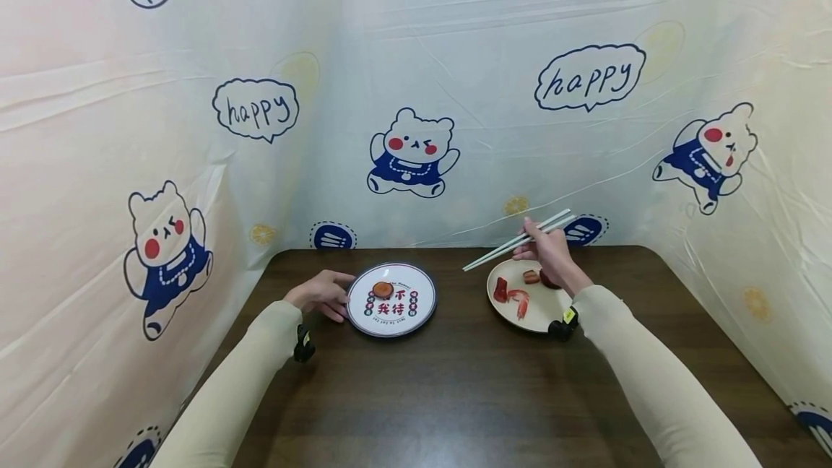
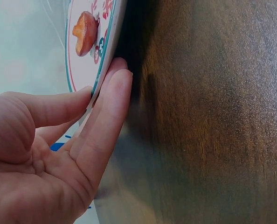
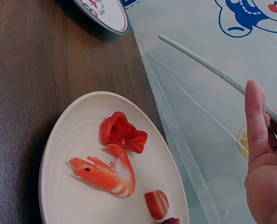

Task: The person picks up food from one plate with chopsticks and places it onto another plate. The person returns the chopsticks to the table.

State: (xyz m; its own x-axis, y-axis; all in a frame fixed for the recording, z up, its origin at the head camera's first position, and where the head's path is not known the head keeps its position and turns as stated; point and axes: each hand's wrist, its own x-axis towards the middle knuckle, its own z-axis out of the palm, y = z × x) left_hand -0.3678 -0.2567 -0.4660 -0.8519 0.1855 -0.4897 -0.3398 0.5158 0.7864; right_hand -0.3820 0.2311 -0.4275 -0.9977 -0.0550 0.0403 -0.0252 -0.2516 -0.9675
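Observation:
My left hand (image 1: 322, 295) pinches the left rim of a white plate (image 1: 422, 302) with a dark edge and red printed characters. In the left wrist view the thumb lies on top of the rim (image 2: 103, 65) and the fingers are beneath it. A brown mushroom-like piece (image 2: 86, 33) sits on that plate. My right hand (image 1: 549, 255) holds a pair of pale chopsticks (image 1: 497, 255) above a cream plate (image 3: 59, 135); their tips point left, over the table between the plates. A shrimp (image 3: 108, 175), a crumpled red piece (image 3: 122, 133) and a brown striped chunk (image 3: 156, 204) lie on the cream plate.
A dark red piece (image 3: 172, 221) lies near the chunk, partly hidden by the right hand in the head view. Both plates stand on a dark wooden table (image 1: 403, 403). A pale curtain (image 1: 481, 157) with printed bears hangs behind the table and along its sides.

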